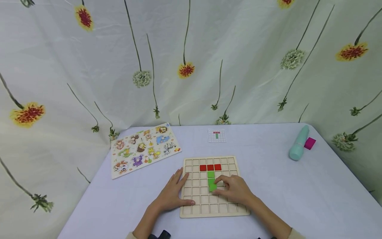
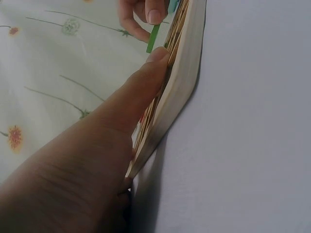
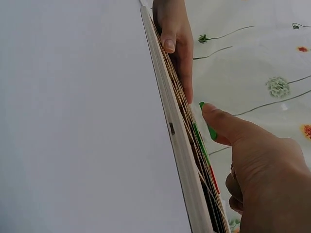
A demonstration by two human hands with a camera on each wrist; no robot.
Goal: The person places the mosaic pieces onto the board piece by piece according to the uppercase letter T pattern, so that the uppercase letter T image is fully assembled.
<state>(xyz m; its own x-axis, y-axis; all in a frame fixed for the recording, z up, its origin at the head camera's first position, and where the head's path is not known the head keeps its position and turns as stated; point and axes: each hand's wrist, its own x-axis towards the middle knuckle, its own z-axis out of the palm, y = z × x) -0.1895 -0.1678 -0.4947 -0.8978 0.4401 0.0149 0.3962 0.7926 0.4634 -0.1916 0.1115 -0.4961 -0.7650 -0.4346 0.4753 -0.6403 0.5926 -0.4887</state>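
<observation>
A wooden grid board [image 1: 204,209] lies on the table. Three red square tiles [image 1: 210,167] form a row in its upper cells, and green tiles [image 1: 211,174] run down below the middle one. My right hand [image 1: 237,190] pinches a green square tile [image 3: 209,121] between thumb and finger. In the right wrist view that tile is held tilted, just off the board's surface. My left hand [image 1: 170,194] rests on the board's left edge, fingers spread and thumb lying over the lower left cells. Part of the green column is hidden by the right fingers.
Behind the board lies a small printed card [image 1: 217,136] with a red and green T pattern. An animal puzzle board [image 1: 131,166] is at the back left. A mint-green cylindrical case [image 1: 299,143] and a magenta block [image 1: 310,143] lie at the back right.
</observation>
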